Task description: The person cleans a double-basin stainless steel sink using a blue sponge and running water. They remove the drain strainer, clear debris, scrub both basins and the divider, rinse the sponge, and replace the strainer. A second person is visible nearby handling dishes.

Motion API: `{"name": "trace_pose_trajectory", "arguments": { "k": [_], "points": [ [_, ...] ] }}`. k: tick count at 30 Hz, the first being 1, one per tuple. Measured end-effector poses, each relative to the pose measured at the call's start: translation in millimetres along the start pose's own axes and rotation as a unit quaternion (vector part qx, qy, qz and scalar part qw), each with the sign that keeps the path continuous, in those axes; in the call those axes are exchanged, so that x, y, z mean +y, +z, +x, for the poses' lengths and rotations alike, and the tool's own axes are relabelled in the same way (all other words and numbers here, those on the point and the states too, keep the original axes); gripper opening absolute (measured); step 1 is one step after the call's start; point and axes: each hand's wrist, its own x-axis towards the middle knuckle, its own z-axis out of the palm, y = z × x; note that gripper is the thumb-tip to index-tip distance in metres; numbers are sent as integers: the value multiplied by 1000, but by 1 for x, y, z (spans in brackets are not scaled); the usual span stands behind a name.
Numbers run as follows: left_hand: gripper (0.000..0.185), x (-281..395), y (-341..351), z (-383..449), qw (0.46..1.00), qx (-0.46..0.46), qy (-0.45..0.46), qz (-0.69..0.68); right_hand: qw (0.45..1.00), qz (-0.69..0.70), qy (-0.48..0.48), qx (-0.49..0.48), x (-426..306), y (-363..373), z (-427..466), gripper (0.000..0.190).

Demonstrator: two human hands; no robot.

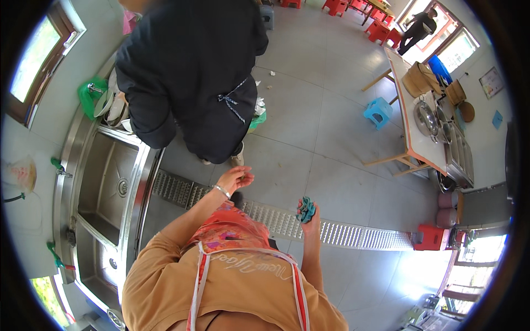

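Observation:
My right hand (311, 216) is raised over the metal floor grate, its fingers around a crumpled teal cloth (306, 209). My left hand (236, 179), with a silver bracelet at the wrist, is held in front of me with its fingers loosely curled and apart; nothing can be made out in it. It is close to the back of a person in dark clothes (198, 66) with an apron string tied behind. A red patterned apron (232, 227) covers my front.
Steel sinks (109, 178) line the left side, with dishes piled beyond. A perforated metal drain grate (275, 219) crosses the grey tiled floor. At right are a table (408, 128) with pans and steamers, and a blue stool (378, 112). Another person (418, 29) is by the far doorway.

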Motion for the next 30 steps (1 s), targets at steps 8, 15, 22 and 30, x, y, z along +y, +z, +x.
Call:
{"name": "trace_pose_trajectory", "arguments": {
  "k": [8, 15, 22, 30],
  "points": [
    [28, 28, 27, 129, 998, 26, 43, -36, 990, 102, -18, 99, -2, -56, 20, 41],
    [32, 65, 65, 276, 985, 84, 150, -22, 985, 54, 7, 166, -70, -68, 34, 39],
    [63, 153, 36, 404, 706, 437, 248, 499, 985, -6, 29, 172, -111, -38, 88, 37],
    [55, 142, 38, 410, 683, 401, 361, 493, 977, -68, 75, 186, -127, -22, 97, 35]
  ]
}}
